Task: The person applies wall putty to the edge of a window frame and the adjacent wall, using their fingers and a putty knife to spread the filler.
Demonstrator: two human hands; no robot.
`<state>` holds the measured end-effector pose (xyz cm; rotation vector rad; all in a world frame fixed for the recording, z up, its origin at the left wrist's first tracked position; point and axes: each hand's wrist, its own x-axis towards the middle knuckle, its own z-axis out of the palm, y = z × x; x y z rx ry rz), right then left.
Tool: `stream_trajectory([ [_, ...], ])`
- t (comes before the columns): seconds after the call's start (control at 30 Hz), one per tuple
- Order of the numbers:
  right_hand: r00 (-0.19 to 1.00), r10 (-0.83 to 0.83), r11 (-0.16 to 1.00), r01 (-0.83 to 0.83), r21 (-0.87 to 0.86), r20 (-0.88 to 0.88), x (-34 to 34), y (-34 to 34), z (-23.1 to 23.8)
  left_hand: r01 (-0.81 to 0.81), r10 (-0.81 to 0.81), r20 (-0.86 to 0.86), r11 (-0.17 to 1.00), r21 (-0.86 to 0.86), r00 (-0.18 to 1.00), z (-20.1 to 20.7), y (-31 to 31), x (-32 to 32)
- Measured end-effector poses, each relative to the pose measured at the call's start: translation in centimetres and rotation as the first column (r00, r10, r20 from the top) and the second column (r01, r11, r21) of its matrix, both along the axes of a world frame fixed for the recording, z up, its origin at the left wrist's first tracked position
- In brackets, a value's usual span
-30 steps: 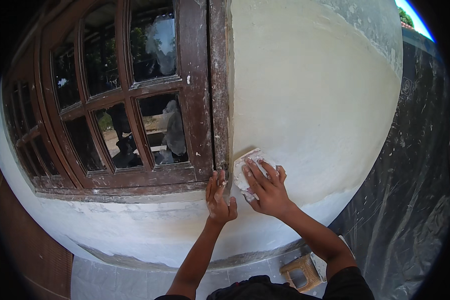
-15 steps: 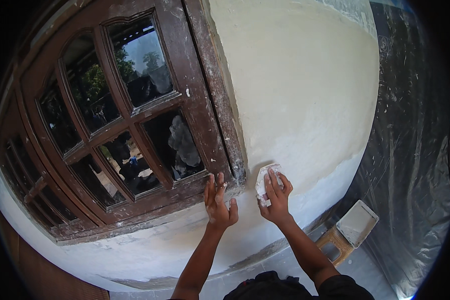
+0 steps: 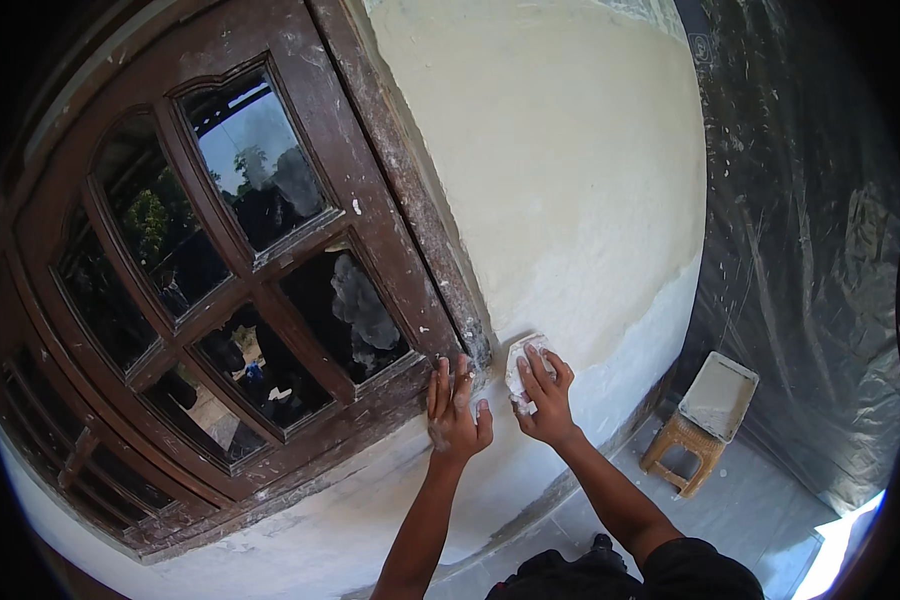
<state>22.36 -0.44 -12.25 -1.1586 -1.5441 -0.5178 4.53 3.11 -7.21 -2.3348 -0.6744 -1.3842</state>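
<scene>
My right hand [image 3: 547,408] grips a white, dust-covered block [image 3: 515,374] and has it against the wall [image 3: 550,190], just right of the window's lower corner. Its fingers lie over the block and hide much of it. My left hand [image 3: 456,425] is open, fingers stretched upward and thumb apart, at the lower right corner of the brown wooden window frame [image 3: 395,402]. White dust coats its fingertips. The wall has a cream upper coat with a whiter band below.
Dark window panes [image 3: 260,170] fill the left side. Black plastic sheeting [image 3: 810,250] hangs at the right. Below it, a shallow tray [image 3: 738,432] with whitish contents rests on a tan plastic stool [image 3: 698,448]. Grey floor tiles [image 3: 610,490] show at the wall's foot.
The view has tilted, bringing the stool and tray further into sight. My left hand has shifted right, closer to my right hand. The right hand still holds the block against the wall.
</scene>
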Motion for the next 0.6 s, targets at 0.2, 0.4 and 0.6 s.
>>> stream_trajectory([
  [0.2, 0.999, 0.016, 0.985, -0.009, 0.173, -0.035, -0.6, 2.2, 7.3, 0.028, -0.028, 0.027, 1.0, 0.013, 0.999, 0.3, 0.1, 0.3],
  [0.4, 0.999, -0.028, 1.0, 0.028, -0.01, 0.029, -1.0, 1.0, -1.5, 0.043, -0.042, -0.002, 0.999, 0.013, 0.999, 0.2, 0.1, 0.1],
  [0.6, 0.994, 0.022, 0.994, -0.01, 0.111, -0.103, -0.1, 0.8, 3.5, 0.032, -0.032, -0.005, 0.999, 0.033, 0.999, -0.1, 0.1, 0.0],
])
